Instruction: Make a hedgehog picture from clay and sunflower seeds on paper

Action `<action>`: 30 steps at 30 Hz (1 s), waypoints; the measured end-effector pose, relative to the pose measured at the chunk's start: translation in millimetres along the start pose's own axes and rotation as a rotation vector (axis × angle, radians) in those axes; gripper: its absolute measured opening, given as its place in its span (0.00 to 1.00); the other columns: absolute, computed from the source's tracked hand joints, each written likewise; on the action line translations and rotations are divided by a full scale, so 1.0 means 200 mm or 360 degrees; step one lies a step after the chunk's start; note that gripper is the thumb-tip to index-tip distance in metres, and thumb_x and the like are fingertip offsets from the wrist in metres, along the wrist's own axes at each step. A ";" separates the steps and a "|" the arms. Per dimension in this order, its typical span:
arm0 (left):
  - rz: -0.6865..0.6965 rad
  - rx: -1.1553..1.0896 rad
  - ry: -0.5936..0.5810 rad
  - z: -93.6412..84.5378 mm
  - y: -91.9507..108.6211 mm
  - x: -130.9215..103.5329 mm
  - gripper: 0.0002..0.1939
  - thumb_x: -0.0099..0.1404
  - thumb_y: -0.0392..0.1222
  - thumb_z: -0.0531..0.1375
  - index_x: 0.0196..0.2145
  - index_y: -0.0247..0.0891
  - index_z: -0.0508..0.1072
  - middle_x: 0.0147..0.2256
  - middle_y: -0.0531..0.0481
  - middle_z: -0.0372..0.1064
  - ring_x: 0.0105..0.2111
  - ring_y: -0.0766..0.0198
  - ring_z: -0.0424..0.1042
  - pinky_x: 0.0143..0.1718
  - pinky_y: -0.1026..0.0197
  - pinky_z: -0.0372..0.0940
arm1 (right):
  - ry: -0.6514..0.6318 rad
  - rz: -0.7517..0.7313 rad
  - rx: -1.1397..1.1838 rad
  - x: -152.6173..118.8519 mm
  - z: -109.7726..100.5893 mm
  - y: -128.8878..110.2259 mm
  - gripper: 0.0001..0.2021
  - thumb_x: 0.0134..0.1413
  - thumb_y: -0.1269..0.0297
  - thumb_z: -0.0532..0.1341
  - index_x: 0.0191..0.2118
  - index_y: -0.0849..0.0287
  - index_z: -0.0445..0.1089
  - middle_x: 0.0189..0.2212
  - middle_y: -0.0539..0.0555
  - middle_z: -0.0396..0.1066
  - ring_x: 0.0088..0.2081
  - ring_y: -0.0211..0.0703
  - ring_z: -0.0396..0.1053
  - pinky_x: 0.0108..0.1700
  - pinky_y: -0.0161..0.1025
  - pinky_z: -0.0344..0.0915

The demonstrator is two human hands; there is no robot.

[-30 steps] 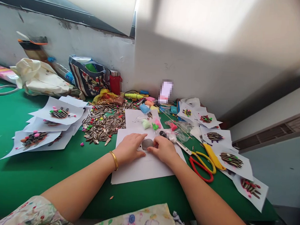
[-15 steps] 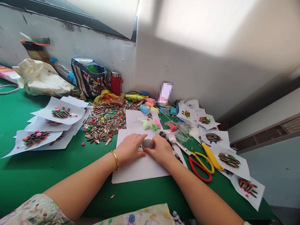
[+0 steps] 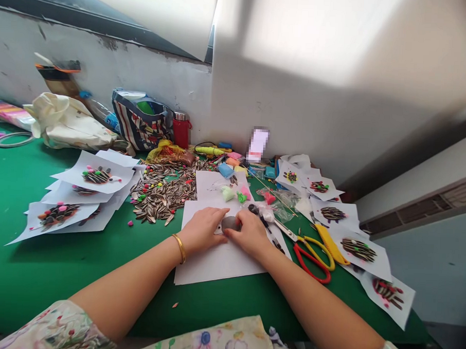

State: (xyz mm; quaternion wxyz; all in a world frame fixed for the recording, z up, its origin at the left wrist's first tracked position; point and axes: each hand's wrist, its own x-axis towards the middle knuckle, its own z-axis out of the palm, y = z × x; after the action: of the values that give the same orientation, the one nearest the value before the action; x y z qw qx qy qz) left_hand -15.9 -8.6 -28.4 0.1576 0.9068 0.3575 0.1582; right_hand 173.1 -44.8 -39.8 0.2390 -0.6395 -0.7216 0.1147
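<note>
A flat, rounded piece of grey modelling clay [image 3: 230,224] lies on a white sheet of paper [image 3: 217,270] straight in front of me. On its left, my left hand [image 3: 202,232] rests on the sheet, fingers stretched forward and thumb apart, with a small whitish spot showing near the fingertips. My right hand [image 3: 252,234] has its fingers curled against the clay's right edge, thumb at the near side. The undersides of both hands are hidden. Just beyond them sit lumps of pale green clay [image 3: 227,194], bright green clay [image 3: 241,197] and pink clay [image 3: 269,197].
Striped sunflower seeds [image 3: 164,194] are heaped left of the paper. Scissors [image 3: 310,252] with red and yellow handles and a yellow utility knife [image 3: 330,244] lie at right. Seed-decorated sheets [image 3: 97,184] are stacked at both sides. A red flask [image 3: 181,131] stands by the wall.
Both hands stay in nearly the same place around the grey clay. The whole view has shifted very slightly.
</note>
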 end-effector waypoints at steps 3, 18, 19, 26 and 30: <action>-0.0006 0.0002 0.0000 0.00 0.00 0.00 0.37 0.57 0.47 0.67 0.61 0.39 0.60 0.54 0.41 0.68 0.55 0.48 0.66 0.55 0.48 0.60 | 0.0022 -0.0033 -0.0036 0.00 0.02 0.00 0.17 0.46 0.57 0.69 0.27 0.56 0.59 0.28 0.48 0.63 0.33 0.41 0.60 0.34 0.37 0.52; -0.0047 -0.0025 -0.0041 0.00 0.00 0.01 0.40 0.56 0.47 0.68 0.63 0.40 0.58 0.56 0.41 0.67 0.56 0.47 0.65 0.56 0.47 0.59 | 0.0006 -0.0078 0.0042 -0.01 -0.01 0.06 0.13 0.52 0.62 0.67 0.28 0.56 0.62 0.29 0.49 0.64 0.34 0.41 0.61 0.36 0.37 0.54; -0.0046 -0.0027 -0.0041 0.00 0.00 0.00 0.40 0.56 0.47 0.68 0.62 0.40 0.58 0.56 0.41 0.67 0.56 0.47 0.65 0.56 0.47 0.59 | 0.0001 -0.0082 0.0035 -0.01 -0.01 0.06 0.13 0.52 0.62 0.68 0.28 0.56 0.62 0.29 0.49 0.64 0.34 0.42 0.61 0.36 0.37 0.54; -0.0045 -0.0041 -0.0033 0.00 0.00 0.00 0.39 0.56 0.48 0.68 0.62 0.42 0.59 0.55 0.41 0.68 0.56 0.47 0.65 0.56 0.47 0.60 | -0.0008 -0.0056 0.0116 0.00 -0.03 0.06 0.11 0.55 0.61 0.65 0.30 0.56 0.62 0.30 0.49 0.64 0.33 0.41 0.62 0.36 0.37 0.55; -0.0032 -0.0029 -0.0019 0.00 0.00 0.01 0.40 0.56 0.48 0.68 0.62 0.41 0.59 0.55 0.42 0.68 0.56 0.48 0.65 0.56 0.47 0.60 | -0.0018 -0.0066 -0.0027 -0.01 -0.01 0.05 0.14 0.52 0.57 0.68 0.29 0.56 0.63 0.31 0.50 0.66 0.35 0.43 0.63 0.37 0.38 0.54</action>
State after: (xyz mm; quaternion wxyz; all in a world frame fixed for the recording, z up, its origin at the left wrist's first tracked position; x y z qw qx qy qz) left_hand -15.1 -7.4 -29.3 0.1695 0.9026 0.3644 0.1544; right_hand 182.5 -45.4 -42.8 0.2319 -0.6257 -0.7370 0.1072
